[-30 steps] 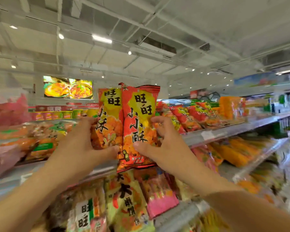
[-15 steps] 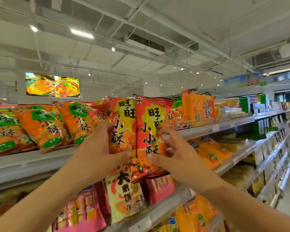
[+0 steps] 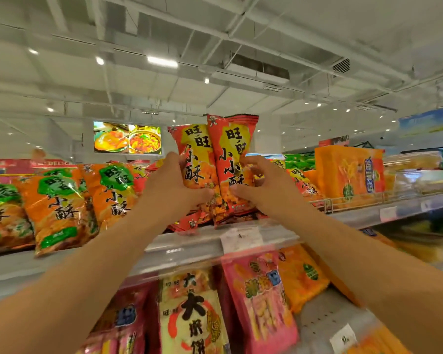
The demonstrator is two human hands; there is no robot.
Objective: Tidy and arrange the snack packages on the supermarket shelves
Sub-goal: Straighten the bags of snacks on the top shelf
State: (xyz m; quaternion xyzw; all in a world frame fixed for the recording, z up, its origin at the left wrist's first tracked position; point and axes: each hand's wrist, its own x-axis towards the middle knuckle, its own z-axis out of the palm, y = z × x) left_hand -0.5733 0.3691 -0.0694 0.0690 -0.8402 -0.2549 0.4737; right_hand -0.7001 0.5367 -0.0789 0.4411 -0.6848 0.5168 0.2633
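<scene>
Two red-and-yellow snack bags stand upright side by side at the front of the top shelf (image 3: 195, 245). My left hand (image 3: 172, 186) grips the left red bag (image 3: 193, 149) at its lower middle. My right hand (image 3: 262, 186) grips the right red bag (image 3: 233, 146) the same way. The bags' bottom edges touch or hover just over the shelf among other red bags lying there. Orange bags with green labels (image 3: 59, 208) lean in a row to the left.
Orange packs (image 3: 348, 172) stand behind a wire rail on the top shelf at right. Below hang pink packs (image 3: 261, 297), a cream pack (image 3: 192, 312) and orange packs (image 3: 302, 277). A price tag (image 3: 241, 238) sits on the shelf edge.
Both hands have carried the two red bags up and onto the top shelf, right of the orange bags with green labels. The view has swung left and upward.
</scene>
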